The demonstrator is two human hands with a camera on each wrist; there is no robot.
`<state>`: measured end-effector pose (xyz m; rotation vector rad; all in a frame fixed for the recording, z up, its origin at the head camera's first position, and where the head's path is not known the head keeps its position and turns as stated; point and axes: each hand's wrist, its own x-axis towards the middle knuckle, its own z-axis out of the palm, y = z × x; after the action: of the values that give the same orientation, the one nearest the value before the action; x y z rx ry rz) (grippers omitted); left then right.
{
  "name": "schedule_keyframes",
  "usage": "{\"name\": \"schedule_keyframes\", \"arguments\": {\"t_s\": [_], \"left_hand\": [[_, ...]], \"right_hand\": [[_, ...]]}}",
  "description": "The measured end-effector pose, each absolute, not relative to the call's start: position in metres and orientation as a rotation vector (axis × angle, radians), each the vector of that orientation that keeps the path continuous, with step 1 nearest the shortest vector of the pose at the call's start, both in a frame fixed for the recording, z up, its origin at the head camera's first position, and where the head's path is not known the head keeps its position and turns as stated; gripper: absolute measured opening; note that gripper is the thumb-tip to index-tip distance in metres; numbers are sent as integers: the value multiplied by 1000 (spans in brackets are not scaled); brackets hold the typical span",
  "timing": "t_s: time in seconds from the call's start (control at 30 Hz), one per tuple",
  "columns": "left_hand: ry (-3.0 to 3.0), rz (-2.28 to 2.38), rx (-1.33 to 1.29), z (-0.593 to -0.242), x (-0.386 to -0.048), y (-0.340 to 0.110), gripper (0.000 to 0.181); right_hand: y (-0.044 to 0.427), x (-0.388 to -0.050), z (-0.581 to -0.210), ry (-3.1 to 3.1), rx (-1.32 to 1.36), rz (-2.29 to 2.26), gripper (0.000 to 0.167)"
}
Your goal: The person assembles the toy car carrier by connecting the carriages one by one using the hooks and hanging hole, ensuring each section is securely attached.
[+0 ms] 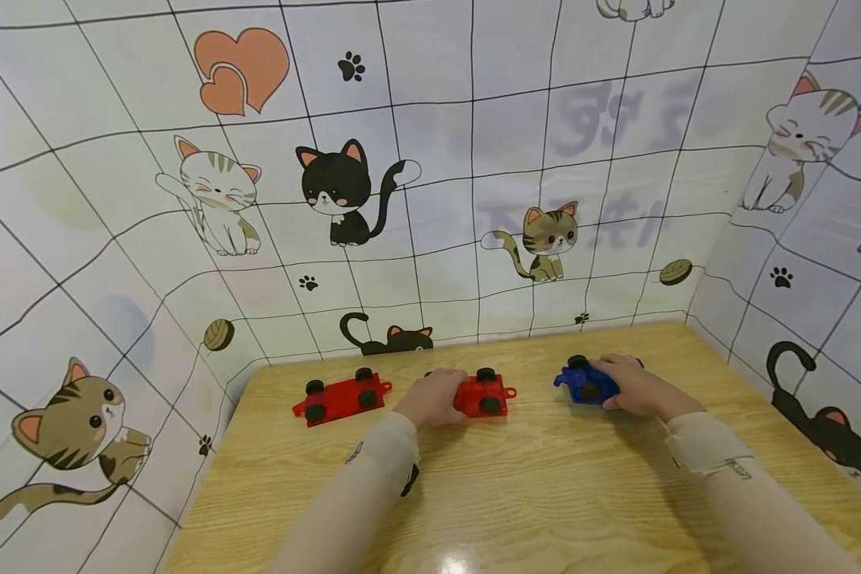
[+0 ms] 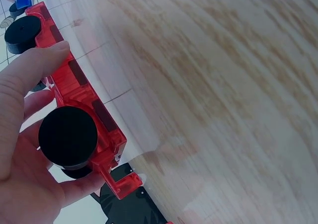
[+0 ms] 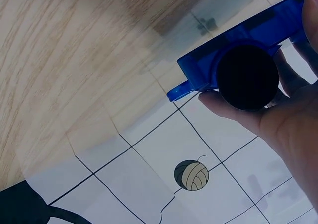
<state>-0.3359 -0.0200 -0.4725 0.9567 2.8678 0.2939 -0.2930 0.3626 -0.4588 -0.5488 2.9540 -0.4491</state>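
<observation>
My left hand (image 1: 436,396) grips a red toy train car (image 1: 483,391) near the middle of the table. Its black wheels face up and a coupling loop sticks out on its right end. In the left wrist view the thumb lies along the side of this red car (image 2: 74,82), with fingers behind it. Further right, my right hand (image 1: 634,384) holds a blue toy train car (image 1: 581,383), also wheels up, its coupling pointing left. The right wrist view shows fingers around the blue car (image 3: 233,42). A second red toy train car (image 1: 344,401) lies wheels up, left of my left hand, untouched.
The wood-grain table (image 1: 473,486) carries all three cars. Behind it and along both sides stands a white wall covering (image 1: 445,207) with grid lines and printed cats, close beyond the cars.
</observation>
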Motion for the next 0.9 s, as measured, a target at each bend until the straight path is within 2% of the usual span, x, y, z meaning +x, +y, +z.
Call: {"name": "schedule_keyframes", "arguments": {"t_s": [0.67, 0.9], "left_hand": [[2875, 280, 965, -472, -336, -16, 54], [2879, 265, 986, -473, -333, -13, 63]], "right_hand": [[363, -295, -463, 2934, -554, -408, 80], [362, -293, -469, 2941, -549, -439, 79]]}}
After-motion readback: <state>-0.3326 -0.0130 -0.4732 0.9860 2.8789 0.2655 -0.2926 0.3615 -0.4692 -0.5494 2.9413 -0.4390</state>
